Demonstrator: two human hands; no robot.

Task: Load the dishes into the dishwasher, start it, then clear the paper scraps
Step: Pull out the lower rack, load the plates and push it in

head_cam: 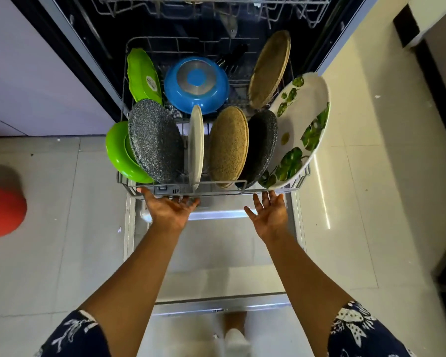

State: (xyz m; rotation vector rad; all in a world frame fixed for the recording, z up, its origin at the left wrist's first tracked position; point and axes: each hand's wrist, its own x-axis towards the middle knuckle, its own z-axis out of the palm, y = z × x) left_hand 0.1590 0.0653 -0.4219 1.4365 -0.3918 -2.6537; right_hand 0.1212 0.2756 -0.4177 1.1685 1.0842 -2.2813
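Reaching forward in the head view, both bare arms meet the front rail of the lower rack [211, 192], which sits out over the open dishwasher door [216, 258]. Left grip [169, 210] is flat, with straight fingers touching the rail. Right grip [268, 211] is spread, palm up, fingertips just at the rail below the leaf plate [304, 124]. Plates stand on edge in the rack, with the blue pan [196, 86] upside down behind them.

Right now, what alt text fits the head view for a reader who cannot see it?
A person's left hand and right hand, both open, reach to the front rail of a pulled-out lower rack over the open dishwasher door. The rack holds upright plates, among them a leaf-print plate, with an upturned blue pan behind.
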